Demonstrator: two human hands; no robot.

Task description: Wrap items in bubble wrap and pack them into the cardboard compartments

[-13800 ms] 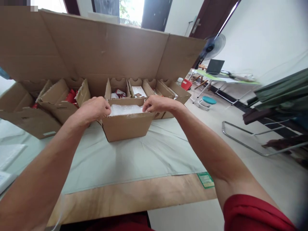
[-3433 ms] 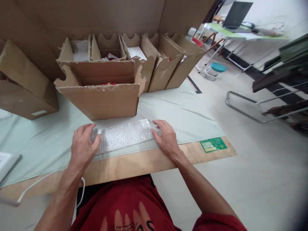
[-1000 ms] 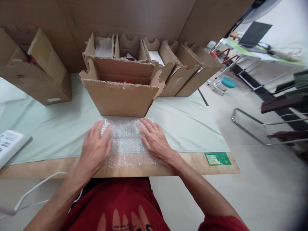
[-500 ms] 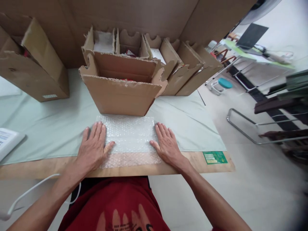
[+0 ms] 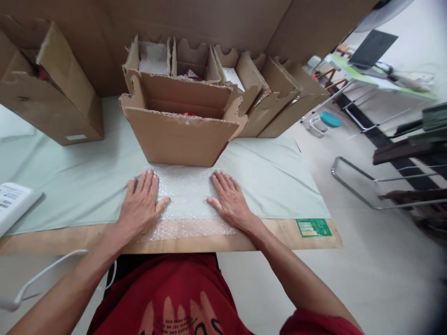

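Since half a second ago, the right hand (image 5: 228, 197) has slid inward over the clear bubble wrap (image 5: 186, 193), while the left hand (image 5: 141, 202) stays at the sheet's left side; compared with the folded bundle of a few seconds earlier, the wrap is now spread flat. Both hands lie palm down, each grip spread, with fingers straight and thumb held out toward the middle of the sheet; the wrap lies between and partly beneath them, mostly on the pale green cloth (image 5: 282, 186), its near strip on the bare wood of the counter (image 5: 80, 239). Just beyond its far edge stands an open cardboard box (image 5: 178, 139) with something red inside; whether the two touch, I cannot tell; a row of open boxes (image 5: 279, 111) stands behind it; a green card (image 5: 313, 228) lies to the right on the wood, and a white device (image 5: 16, 202) sits at the far left.
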